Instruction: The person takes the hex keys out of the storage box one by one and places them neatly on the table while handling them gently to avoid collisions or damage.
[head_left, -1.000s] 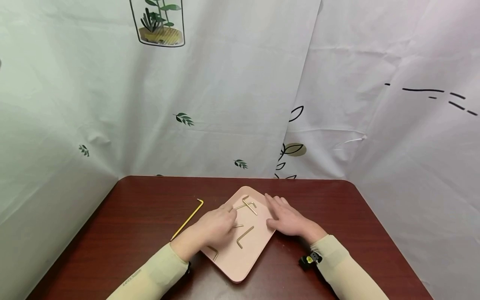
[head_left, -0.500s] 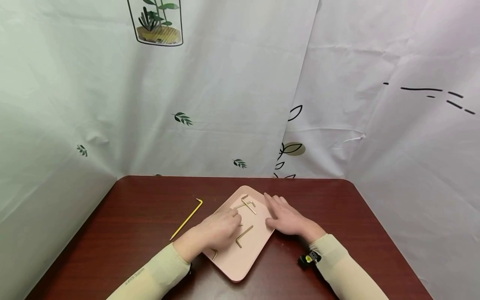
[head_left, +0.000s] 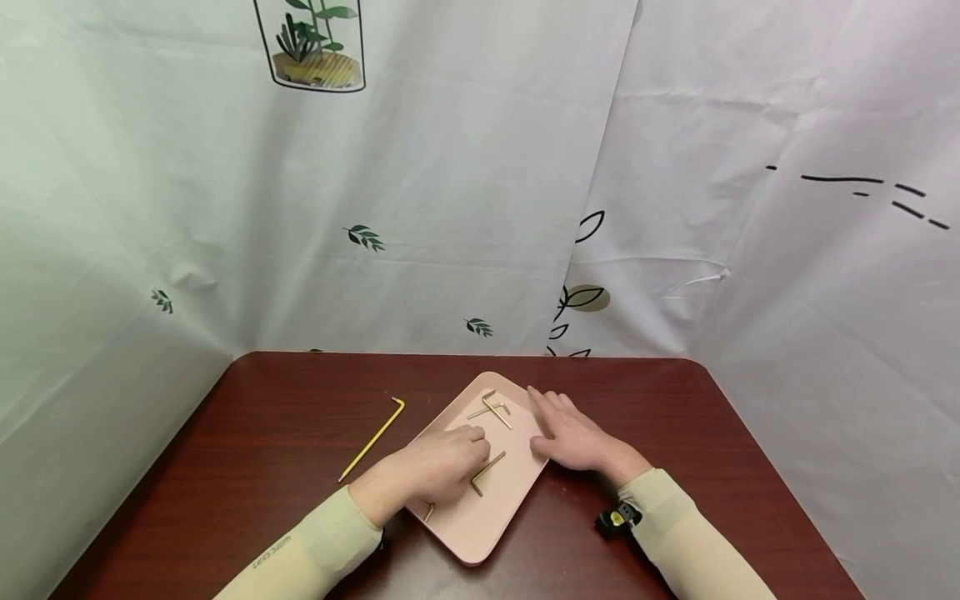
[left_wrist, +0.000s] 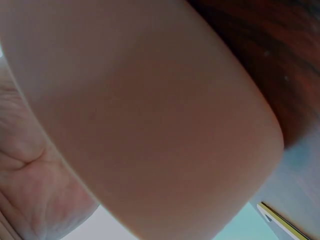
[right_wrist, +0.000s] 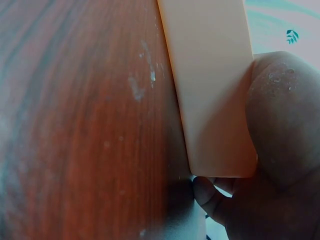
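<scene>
A pink tray [head_left: 517,492] lies diagonally on the table with several gold L-shaped hex keys in it. Two cross at the far end, the upper one being a hex key [head_left: 498,412]; another hex key [head_left: 489,472] lies just right of my left hand [head_left: 450,462]. That hand reaches into the tray, fingers bent down; whether they grip a key I cannot tell, as the fingertips are hidden. Part of one more hex key [head_left: 429,512] shows below it. My right hand [head_left: 573,437] holds the tray's right edge, thumb [right_wrist: 280,110] at the rim and fingers around the corner.
On the brown table [head_left: 300,408], left of the tray, lies a longer yellow hex key [head_left: 371,440]. White printed cloth [head_left: 450,183] hangs behind the table and along both sides.
My left hand has shifted slightly right within the tray, covering a hex key whose end stuck out beside it before. My right hand and the tray have stayed in place.
</scene>
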